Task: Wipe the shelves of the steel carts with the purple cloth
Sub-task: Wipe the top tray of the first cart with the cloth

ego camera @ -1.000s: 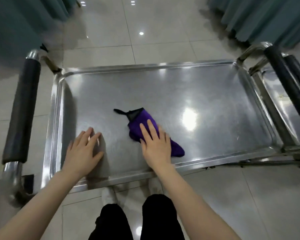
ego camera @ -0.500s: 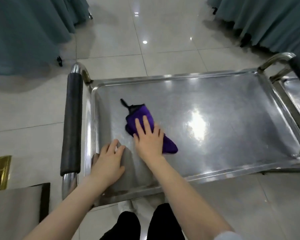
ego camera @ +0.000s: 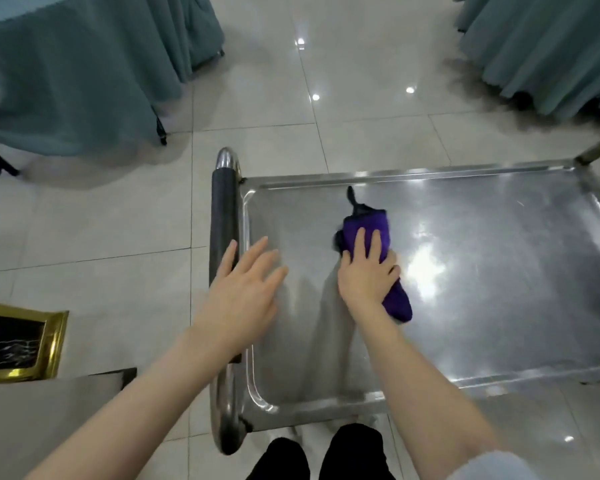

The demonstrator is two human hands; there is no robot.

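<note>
Evidently mid-wipe, the right hand (ego camera: 364, 278) pressed the purple cloth (ego camera: 376, 221) beneath its nearly straight fingers (ego camera: 361, 242) onto the steel cart's shelf (ego camera: 499, 289), while the left hand (ego camera: 243, 292) lay wide and empty beside them, probably for balance.

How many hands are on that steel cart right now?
2. The left hand is spread open at the left edge of the shelf, by the black handle; the right hand presses the purple cloth further right.
</note>
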